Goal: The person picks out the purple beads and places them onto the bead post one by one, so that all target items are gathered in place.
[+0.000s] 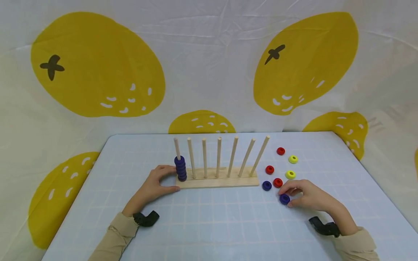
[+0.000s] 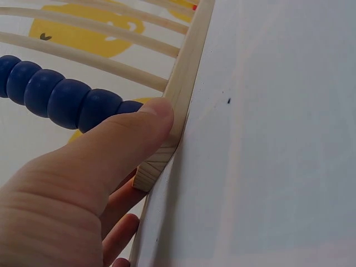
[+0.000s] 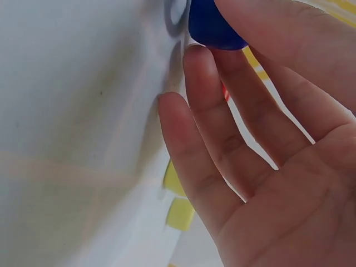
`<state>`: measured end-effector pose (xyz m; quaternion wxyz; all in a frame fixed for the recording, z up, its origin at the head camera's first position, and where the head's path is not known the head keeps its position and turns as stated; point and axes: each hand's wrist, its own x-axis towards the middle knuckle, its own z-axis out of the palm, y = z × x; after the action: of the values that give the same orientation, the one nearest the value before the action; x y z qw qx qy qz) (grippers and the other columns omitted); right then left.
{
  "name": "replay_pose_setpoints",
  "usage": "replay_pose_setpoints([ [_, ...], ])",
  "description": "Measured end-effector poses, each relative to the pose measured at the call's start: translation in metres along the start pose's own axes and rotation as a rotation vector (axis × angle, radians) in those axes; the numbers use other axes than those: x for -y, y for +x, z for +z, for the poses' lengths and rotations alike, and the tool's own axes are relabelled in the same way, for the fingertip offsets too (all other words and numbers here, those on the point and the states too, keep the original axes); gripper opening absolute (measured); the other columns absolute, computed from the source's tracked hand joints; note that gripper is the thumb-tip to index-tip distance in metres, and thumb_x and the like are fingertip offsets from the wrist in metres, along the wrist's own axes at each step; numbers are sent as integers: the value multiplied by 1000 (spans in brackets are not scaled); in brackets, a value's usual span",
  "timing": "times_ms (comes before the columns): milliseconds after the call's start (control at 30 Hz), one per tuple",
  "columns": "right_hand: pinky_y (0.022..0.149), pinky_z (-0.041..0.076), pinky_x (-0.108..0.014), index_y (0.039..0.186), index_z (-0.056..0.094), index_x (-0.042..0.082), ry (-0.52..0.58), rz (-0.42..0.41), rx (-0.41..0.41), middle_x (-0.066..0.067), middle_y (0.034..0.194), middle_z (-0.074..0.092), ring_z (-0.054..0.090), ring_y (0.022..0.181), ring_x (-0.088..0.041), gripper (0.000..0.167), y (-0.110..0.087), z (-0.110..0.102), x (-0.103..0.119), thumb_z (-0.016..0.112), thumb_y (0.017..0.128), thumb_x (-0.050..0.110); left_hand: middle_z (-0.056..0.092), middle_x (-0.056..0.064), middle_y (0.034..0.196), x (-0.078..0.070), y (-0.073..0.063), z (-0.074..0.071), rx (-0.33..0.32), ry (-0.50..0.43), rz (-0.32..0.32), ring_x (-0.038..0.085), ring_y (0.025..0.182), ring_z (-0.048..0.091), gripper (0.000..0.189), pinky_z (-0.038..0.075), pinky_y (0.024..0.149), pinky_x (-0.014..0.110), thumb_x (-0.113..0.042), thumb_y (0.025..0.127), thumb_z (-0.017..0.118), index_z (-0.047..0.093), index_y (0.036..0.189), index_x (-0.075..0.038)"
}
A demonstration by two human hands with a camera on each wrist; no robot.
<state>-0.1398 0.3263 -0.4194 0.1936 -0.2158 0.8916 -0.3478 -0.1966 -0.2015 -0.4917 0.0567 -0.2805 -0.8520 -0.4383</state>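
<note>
A wooden peg rack with several upright pegs stands on the table. Blue beads are stacked on its leftmost peg. My left hand grips the left end of the rack's base; in the left wrist view the thumb lies along the front edge beside the lowest bead. Right of the rack, my right hand pinches a blue bead between thumb and fingers. The right wrist view has this bead at the top, partly covered by the thumb, while the other fingers extend loosely.
Close to the right hand lie a loose blue bead and a red bead. Two more red beads and two yellow beads lie farther back. A fruit-printed curtain hangs behind the table.
</note>
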Motion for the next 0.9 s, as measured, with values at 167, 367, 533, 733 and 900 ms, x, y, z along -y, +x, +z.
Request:
replay_pose_setpoints([
  [167, 87, 54, -29, 109, 72, 16, -2, -3, -3, 3, 109, 69, 61, 96, -9, 30, 0, -2, 2, 81, 81, 9, 65, 1, 125, 1, -1, 0, -2, -4, 4, 26, 120, 51, 58, 39, 101, 56, -21, 69, 92, 69, 122, -15],
  [367, 88, 54, -28, 110, 72, 16, 1, -7, -3, 2, 109, 69, 61, 97, -10, 30, 0, -4, 5, 80, 82, 11, 64, 0, 125, 3, 0, 1, 6, -5, -5, 25, 121, 50, 59, 38, 102, 56, -22, 70, 92, 69, 123, -16],
  [533, 88, 54, -30, 111, 71, 15, -8, -31, -11, 2, 109, 69, 62, 99, -9, 29, -1, -7, 9, 80, 84, 12, 64, 0, 126, 2, -1, 2, 4, -7, -20, 25, 121, 50, 59, 38, 102, 55, -23, 70, 92, 69, 123, -17],
  [733, 88, 55, -33, 112, 71, 15, -23, -60, -31, 1, 110, 68, 62, 99, -9, 29, 0, -12, 15, 79, 85, 14, 64, 0, 126, 2, -1, 2, 6, -9, -13, 25, 121, 50, 58, 39, 102, 55, -23, 70, 92, 69, 124, -18],
  [900, 88, 54, -30, 114, 71, 12, -18, -97, -59, -2, 113, 68, 63, 101, -10, 30, 0, -16, 21, 79, 85, 13, 64, 0, 125, 3, 0, 1, 5, -3, -5, 25, 121, 50, 58, 39, 102, 55, -22, 70, 92, 69, 123, -16],
])
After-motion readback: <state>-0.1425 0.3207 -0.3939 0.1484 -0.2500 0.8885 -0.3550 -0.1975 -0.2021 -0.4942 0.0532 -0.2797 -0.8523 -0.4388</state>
